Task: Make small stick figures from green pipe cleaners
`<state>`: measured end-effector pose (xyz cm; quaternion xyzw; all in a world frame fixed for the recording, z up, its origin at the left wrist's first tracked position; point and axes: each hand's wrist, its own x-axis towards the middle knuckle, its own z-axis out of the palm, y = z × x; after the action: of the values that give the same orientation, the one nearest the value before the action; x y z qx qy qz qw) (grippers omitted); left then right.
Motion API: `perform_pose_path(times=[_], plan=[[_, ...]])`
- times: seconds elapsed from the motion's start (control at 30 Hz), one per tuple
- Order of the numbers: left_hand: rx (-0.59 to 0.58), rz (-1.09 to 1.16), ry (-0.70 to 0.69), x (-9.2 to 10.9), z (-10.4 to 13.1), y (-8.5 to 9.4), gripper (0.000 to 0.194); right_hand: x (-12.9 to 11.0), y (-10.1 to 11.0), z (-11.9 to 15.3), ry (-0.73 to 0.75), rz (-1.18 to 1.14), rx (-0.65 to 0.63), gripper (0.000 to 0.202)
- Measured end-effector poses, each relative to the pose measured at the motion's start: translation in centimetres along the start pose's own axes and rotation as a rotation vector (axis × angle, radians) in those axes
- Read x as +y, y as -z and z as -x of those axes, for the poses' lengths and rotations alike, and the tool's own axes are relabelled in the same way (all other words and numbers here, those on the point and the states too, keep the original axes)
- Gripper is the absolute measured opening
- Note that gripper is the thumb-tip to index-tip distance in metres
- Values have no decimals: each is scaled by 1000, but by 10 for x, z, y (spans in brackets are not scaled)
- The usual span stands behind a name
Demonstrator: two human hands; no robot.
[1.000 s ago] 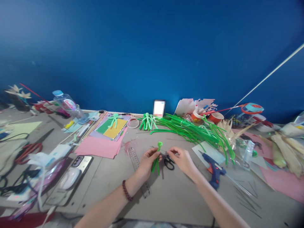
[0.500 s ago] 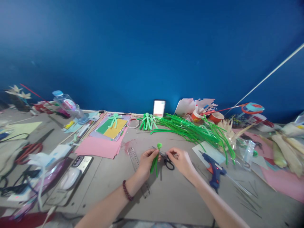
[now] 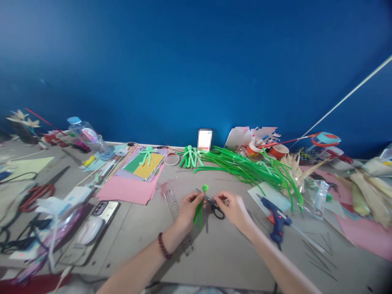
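My left hand (image 3: 189, 208) is closed, thumb and fingertips pinching a green pipe-cleaner figure (image 3: 205, 188) below its round, coiled head. Loose green strands hang down from under the fingers. Just to the right, my right hand (image 3: 232, 206) has its thumb and forefinger pressed together, close to the figure. Whatever lies in that pinch, if anything, is too small to make out. Scissors with black handles (image 3: 218, 211) lie on the table between the two hands. A clear ruler (image 3: 172, 203) runs partly under my left wrist.
Finished-looking green figures (image 3: 190, 157) stand by a lit phone screen (image 3: 205, 139). Behind my right hand spreads a heap of green pipe cleaners (image 3: 245, 163). A blue glue gun (image 3: 277, 222) lies to the right. Pink paper (image 3: 128, 190) and a phone (image 3: 92, 230) are on the left.
Almost nothing differs. My right fingertips have shifted very slightly left toward the figure, which my left hand still pinches.
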<state>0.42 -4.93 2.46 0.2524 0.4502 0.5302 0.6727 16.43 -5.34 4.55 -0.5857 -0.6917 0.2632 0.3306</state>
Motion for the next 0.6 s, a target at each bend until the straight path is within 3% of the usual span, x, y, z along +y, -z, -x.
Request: perform_pose_path(times=[0.43,0.6], plan=[[6,-26,-33,-1,-2,1,29,-4,3,0,-23,-65,-27,28],[17,-51,-60,0,-2,2,28,3,4,-2,-76,-149,20,37]])
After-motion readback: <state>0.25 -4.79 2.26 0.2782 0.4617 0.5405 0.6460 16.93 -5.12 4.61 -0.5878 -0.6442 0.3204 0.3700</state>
